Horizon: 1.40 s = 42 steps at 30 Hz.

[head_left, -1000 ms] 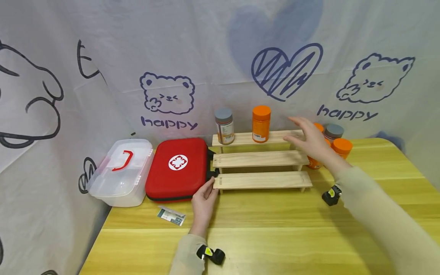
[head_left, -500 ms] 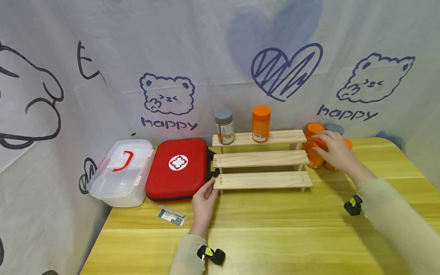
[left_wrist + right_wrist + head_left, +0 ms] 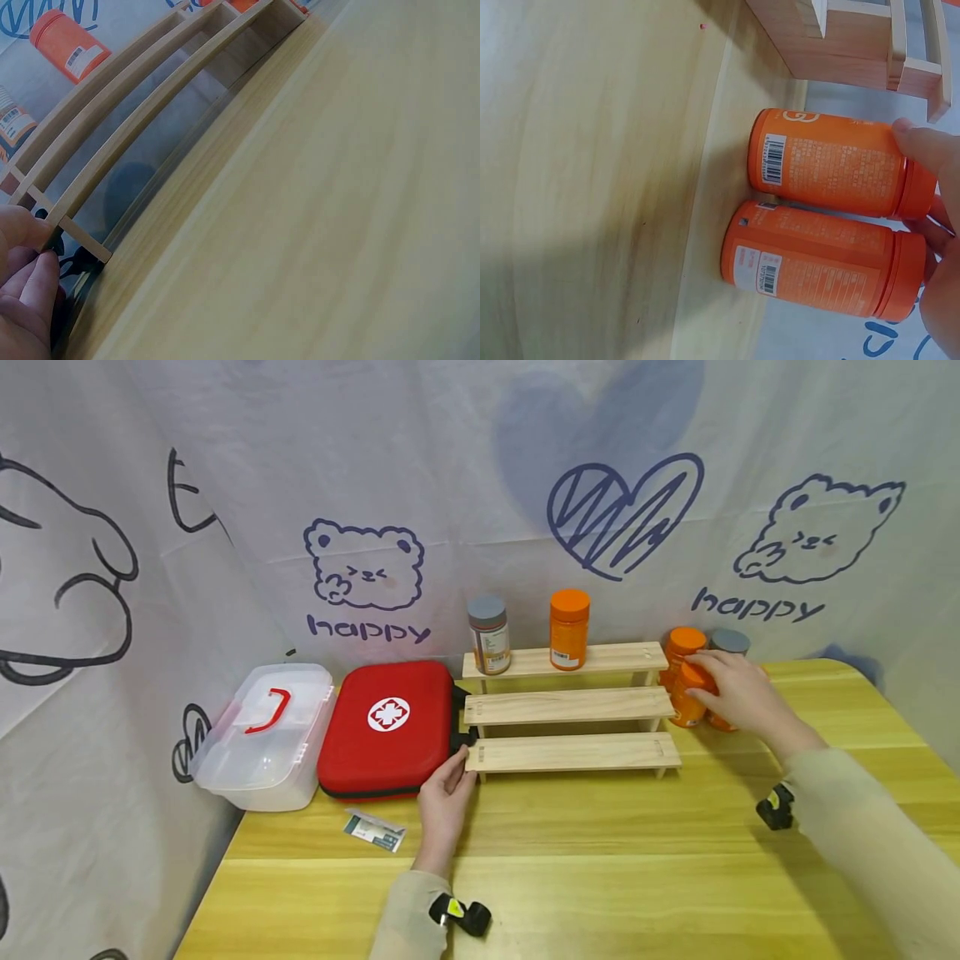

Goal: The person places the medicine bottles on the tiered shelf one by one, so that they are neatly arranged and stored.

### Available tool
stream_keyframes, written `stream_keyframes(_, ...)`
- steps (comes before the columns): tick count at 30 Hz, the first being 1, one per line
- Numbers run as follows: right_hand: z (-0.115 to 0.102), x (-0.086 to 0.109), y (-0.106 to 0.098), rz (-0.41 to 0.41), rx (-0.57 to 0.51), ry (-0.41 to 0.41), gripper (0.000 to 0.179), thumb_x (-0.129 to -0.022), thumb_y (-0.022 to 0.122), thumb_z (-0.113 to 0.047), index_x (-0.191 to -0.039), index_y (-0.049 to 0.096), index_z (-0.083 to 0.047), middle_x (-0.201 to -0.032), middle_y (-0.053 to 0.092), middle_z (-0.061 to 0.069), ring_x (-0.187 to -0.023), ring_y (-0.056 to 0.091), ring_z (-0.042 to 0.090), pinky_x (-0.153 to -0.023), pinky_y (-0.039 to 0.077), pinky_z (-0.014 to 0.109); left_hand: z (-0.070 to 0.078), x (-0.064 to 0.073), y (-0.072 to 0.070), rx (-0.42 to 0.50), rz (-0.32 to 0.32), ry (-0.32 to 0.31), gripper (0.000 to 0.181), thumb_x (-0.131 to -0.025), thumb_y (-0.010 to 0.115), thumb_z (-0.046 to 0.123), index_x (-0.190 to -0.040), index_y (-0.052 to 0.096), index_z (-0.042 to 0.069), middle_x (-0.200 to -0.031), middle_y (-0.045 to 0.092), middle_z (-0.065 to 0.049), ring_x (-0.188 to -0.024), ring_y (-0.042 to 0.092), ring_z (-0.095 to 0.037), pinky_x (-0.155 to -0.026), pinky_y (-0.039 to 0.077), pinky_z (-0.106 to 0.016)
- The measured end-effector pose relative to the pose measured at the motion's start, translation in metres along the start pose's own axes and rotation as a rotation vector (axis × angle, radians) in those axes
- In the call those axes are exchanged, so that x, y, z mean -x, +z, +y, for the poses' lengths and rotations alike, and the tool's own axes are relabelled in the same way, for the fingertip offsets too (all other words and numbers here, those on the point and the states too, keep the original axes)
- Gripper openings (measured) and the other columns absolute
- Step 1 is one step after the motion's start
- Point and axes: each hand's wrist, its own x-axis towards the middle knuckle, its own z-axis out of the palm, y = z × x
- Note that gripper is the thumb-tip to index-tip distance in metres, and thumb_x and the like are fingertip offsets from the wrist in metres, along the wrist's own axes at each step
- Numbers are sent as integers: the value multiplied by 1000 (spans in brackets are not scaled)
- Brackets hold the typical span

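At the left end of a three-step wooden shelf point(image 3: 570, 752), my left hand point(image 3: 447, 793) pinches the corner of the lowest board, thumb and fingers together in the left wrist view. My right hand point(image 3: 738, 697) grips an orange pill bottle point(image 3: 686, 703) near its lid, to the right of the shelf. That bottle point(image 3: 825, 161) stands upright on the table in the right wrist view, the thumb on its near side and fingers behind. A second orange bottle point(image 3: 810, 259) stands beside it. On the top board are a grey-lidded bottle point(image 3: 490, 639) and an orange bottle point(image 3: 569, 631).
Behind the right hand stand another orange bottle point(image 3: 686, 642) and a grey-lidded bottle point(image 3: 729, 642). Left of the shelf lie a red first-aid case point(image 3: 390, 752) and a clear plastic box point(image 3: 262, 735) with a red handle. A small card packet point(image 3: 375, 831) lies in front.
My right hand has moved right and down, from beside the top board to the orange bottle, and has taken hold of it. The left hand stays at the shelf's end.
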Motion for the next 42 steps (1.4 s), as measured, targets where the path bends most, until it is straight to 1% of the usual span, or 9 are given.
stream_keyframes(3,-2,-1,0,-7,-3,9,54,-87,71,-19,-132,50,3,-132,45,31,-116,40,49,-92,31,65,10,3,0,6,-13,14,38,-85,65,-10,-124,60,-7,-126,58,-20,-117,55,-33,-91,49,-31)
stream_keyframes(7,-3,0,2,19,-30,-4,52,-85,72,-16,-129,52,5,-127,47,32,-112,42,49,-92,31,63,23,7,0,16,-32,32,38,-85,62,-12,-123,58,-12,-126,56,-25,-117,53,-39,-92,49,-35)
stream_keyframes(11,-4,3,4,74,-61,-27,50,-84,75,-14,-124,55,8,-122,51,32,-110,44,49,-93,32,62,12,5,0,7,-25,19,38,-86,64,-10,-124,60,-8,-126,58,-21,-117,54,-35,-91,50,-30)
stream_keyframes(15,-9,6,1,148,-132,-12,51,-82,76,-12,-124,55,9,-120,51,32,-109,42,49,-94,33,62,-2,2,0,-11,-10,3,39,-86,66,-6,-125,62,-2,-127,59,-15,-117,56,-30,-90,50,-25)
stream_keyframes(18,-14,8,-5,196,-186,22,53,-81,77,-11,-124,55,8,-120,50,32,-111,41,49,-95,32,63,-4,1,0,-6,-5,-2,39,-86,67,-5,-125,62,0,-127,60,-14,-117,56,-28,-90,50,-25)
stream_keyframes(22,-21,7,-17,236,-211,50,53,-80,78,-12,-125,56,6,-123,50,30,-114,40,49,-97,31,63,-4,0,-1,5,-6,-19,40,-86,67,-5,-125,62,0,-127,59,-13,-118,55,-27,-91,49,-25)
stream_keyframes(24,-26,6,-23,251,-219,60,52,-81,78,-12,-124,56,6,-124,51,28,-116,40,48,-97,31,63,-1,0,-1,10,-12,-11,39,-86,66,-6,-125,61,-3,-127,58,-16,-118,55,-29,-91,49,-27)
stream_keyframes(31,-43,-1,-42,307,-255,117,52,-83,77,-18,-126,56,2,-127,51,24,-114,42,42,-95,36,59,28,10,-2,4,-32,26,37,-86,63,-11,-123,58,-13,-124,57,-25,-116,54,-37,-93,49,-35)
stream_keyframes(42,-69,-16,-56,319,-278,153,54,-87,72,-32,-130,57,-4,-135,50,19,-121,41,40,-98,36,58,29,10,-2,0,-32,19,37,-86,63,-10,-123,58,-11,-125,57,-24,-117,54,-36,-93,49,-33)
